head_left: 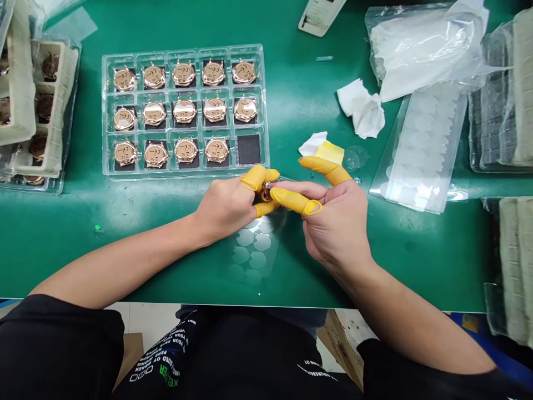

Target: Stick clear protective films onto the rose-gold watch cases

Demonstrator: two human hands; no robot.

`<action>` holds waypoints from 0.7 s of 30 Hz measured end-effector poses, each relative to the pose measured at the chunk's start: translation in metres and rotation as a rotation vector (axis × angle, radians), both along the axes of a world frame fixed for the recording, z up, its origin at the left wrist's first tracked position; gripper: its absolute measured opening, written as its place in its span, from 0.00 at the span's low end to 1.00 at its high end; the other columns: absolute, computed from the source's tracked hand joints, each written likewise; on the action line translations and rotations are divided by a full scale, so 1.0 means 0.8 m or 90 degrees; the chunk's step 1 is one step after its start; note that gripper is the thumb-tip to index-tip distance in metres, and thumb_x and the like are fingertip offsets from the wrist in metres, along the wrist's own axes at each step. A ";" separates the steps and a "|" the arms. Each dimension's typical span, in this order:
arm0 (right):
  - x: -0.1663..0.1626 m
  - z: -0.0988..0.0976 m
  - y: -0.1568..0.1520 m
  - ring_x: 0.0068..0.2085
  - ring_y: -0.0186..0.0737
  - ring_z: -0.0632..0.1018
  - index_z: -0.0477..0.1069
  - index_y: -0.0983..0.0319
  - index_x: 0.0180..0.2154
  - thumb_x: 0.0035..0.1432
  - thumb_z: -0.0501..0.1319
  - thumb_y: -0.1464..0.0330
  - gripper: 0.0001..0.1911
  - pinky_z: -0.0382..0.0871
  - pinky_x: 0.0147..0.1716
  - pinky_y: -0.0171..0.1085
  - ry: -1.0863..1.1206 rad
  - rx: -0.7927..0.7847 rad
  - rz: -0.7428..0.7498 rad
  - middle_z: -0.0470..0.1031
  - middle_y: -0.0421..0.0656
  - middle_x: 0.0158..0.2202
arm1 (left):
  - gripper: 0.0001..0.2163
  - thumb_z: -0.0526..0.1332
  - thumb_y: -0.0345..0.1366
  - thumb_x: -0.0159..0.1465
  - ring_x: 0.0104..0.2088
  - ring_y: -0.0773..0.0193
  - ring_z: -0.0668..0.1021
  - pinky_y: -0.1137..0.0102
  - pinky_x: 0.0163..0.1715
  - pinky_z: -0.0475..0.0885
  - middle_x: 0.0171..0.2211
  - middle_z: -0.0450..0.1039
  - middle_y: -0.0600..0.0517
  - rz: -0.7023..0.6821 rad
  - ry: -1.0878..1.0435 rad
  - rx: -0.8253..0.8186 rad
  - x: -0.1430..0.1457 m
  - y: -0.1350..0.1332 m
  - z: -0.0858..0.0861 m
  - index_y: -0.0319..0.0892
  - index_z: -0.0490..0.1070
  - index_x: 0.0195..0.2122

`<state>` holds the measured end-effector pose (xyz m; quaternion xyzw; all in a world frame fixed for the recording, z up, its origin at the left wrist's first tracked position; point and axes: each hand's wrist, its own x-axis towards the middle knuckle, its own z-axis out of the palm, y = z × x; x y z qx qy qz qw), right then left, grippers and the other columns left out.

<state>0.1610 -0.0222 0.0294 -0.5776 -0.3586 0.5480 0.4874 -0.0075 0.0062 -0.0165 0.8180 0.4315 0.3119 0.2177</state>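
Observation:
My left hand [227,203], in yellow finger cots, is closed around a small rose-gold watch case [266,191], held edge-on above the table. The thumb and a bare finger of my right hand [335,208] meet at the case's right side, while its yellow-covered index finger is raised. Fingers hide most of the case. Just beyond my hands lies a clear plastic tray [186,176] with rows of similar watch cases [186,150], engraved backs up. Its near right compartment shows only a black pad [249,150]. A clear sheet of round films [252,250] lies below my hands.
Stacked trays [62,111] with watch parts stand at the left. Toward the right are crumpled white tissue [362,108], a yellow paper piece [330,151], bagged white material [425,50], a film packet [422,150] and more stacked trays [495,116]. A white device [320,15] lies at the back.

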 end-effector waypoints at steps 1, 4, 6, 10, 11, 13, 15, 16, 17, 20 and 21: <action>-0.001 0.000 0.001 0.44 0.50 0.88 0.69 0.54 0.46 0.42 0.83 0.58 0.33 0.83 0.52 0.53 0.003 0.005 -0.010 0.87 0.38 0.35 | 0.19 0.68 0.44 0.68 0.36 0.61 0.87 0.71 0.37 0.80 0.39 0.86 0.49 0.003 0.008 0.006 0.000 0.000 0.000 0.40 0.76 0.56; -0.004 -0.002 0.001 0.41 0.49 0.88 0.67 0.53 0.46 0.39 0.84 0.58 0.37 0.84 0.50 0.52 -0.002 0.012 -0.024 0.87 0.37 0.33 | 0.18 0.67 0.45 0.69 0.35 0.61 0.87 0.71 0.35 0.80 0.37 0.86 0.50 0.011 0.040 0.030 0.001 -0.001 -0.002 0.41 0.76 0.56; -0.005 -0.003 0.000 0.40 0.49 0.88 0.67 0.53 0.45 0.40 0.83 0.56 0.36 0.84 0.48 0.51 -0.022 0.019 -0.026 0.87 0.37 0.33 | 0.18 0.66 0.46 0.70 0.35 0.61 0.87 0.72 0.32 0.78 0.37 0.86 0.50 0.011 0.058 0.056 0.001 0.000 -0.004 0.41 0.77 0.55; -0.006 -0.007 -0.004 0.37 0.47 0.87 0.67 0.53 0.44 0.44 0.82 0.56 0.32 0.84 0.44 0.50 -0.062 0.055 -0.031 0.87 0.37 0.34 | 0.20 0.64 0.47 0.70 0.35 0.60 0.87 0.72 0.31 0.78 0.37 0.85 0.48 0.005 0.075 0.089 0.001 0.000 -0.007 0.40 0.77 0.56; -0.005 -0.007 -0.005 0.36 0.47 0.87 0.67 0.53 0.43 0.46 0.81 0.57 0.30 0.84 0.43 0.49 -0.071 0.061 -0.030 0.87 0.38 0.35 | 0.20 0.64 0.47 0.71 0.36 0.60 0.87 0.71 0.31 0.78 0.37 0.86 0.48 0.004 0.077 0.089 0.002 0.001 -0.008 0.40 0.77 0.57; -0.005 -0.008 -0.007 0.35 0.47 0.86 0.67 0.54 0.41 0.47 0.81 0.58 0.28 0.83 0.40 0.49 -0.086 0.070 -0.036 0.87 0.39 0.35 | 0.20 0.63 0.47 0.71 0.36 0.59 0.87 0.71 0.31 0.78 0.37 0.85 0.47 0.001 0.075 0.082 0.002 0.000 -0.008 0.39 0.76 0.57; -0.005 -0.009 -0.008 0.33 0.45 0.85 0.67 0.54 0.39 0.47 0.81 0.59 0.26 0.82 0.38 0.47 -0.094 0.077 -0.048 0.87 0.39 0.34 | 0.20 0.62 0.47 0.72 0.35 0.59 0.87 0.70 0.32 0.78 0.37 0.85 0.46 0.000 0.069 0.068 0.003 0.000 -0.008 0.39 0.76 0.57; -0.006 -0.008 -0.008 0.32 0.44 0.84 0.68 0.55 0.37 0.47 0.82 0.59 0.25 0.81 0.36 0.46 -0.099 0.081 -0.051 0.87 0.39 0.33 | 0.19 0.62 0.47 0.72 0.35 0.59 0.87 0.70 0.32 0.79 0.36 0.85 0.46 -0.001 0.067 0.062 0.003 0.000 -0.008 0.38 0.76 0.56; -0.006 -0.008 -0.008 0.31 0.43 0.83 0.70 0.55 0.35 0.46 0.82 0.59 0.24 0.80 0.34 0.45 -0.104 0.087 -0.051 0.86 0.40 0.33 | 0.19 0.62 0.47 0.72 0.35 0.59 0.86 0.70 0.32 0.79 0.36 0.85 0.46 0.000 0.066 0.059 0.003 0.000 -0.008 0.38 0.77 0.55; -0.007 -0.006 -0.008 0.28 0.41 0.81 0.75 0.56 0.30 0.47 0.81 0.56 0.19 0.78 0.30 0.43 -0.135 0.097 -0.031 0.86 0.41 0.32 | 0.19 0.61 0.49 0.72 0.33 0.59 0.86 0.69 0.32 0.78 0.34 0.84 0.46 0.003 0.072 0.062 0.003 0.000 -0.008 0.38 0.78 0.51; -0.007 -0.006 -0.008 0.28 0.41 0.80 0.76 0.56 0.29 0.47 0.81 0.55 0.19 0.78 0.29 0.43 -0.144 0.097 -0.028 0.86 0.42 0.32 | 0.19 0.61 0.50 0.72 0.33 0.59 0.86 0.69 0.32 0.78 0.34 0.84 0.46 0.004 0.073 0.061 0.003 0.000 -0.008 0.38 0.78 0.51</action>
